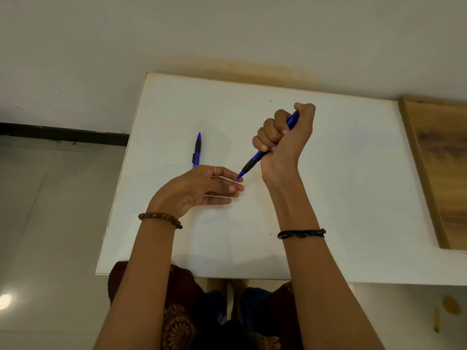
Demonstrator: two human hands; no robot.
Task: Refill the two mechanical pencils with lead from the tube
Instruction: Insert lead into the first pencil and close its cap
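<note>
- Right hand (285,137) fists the blue-and-black plastic mechanical pencil (255,159), tip slanting down toward the left fingertips (231,188)
- Left hand (199,190) spread, empty
- Second matching blue pencil (196,150) lies lengthwise on white table (353,198), just beyond the left hand

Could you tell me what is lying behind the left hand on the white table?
A second blue mechanical pencil lies on the white table behind the left hand, tip pointing away. Its near end is covered by the hand. No lead tube shows there.

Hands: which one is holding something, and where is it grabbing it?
The right hand holds a blue pencil in a fist around its upper barrel. The left hand is open, holding nothing.
</note>
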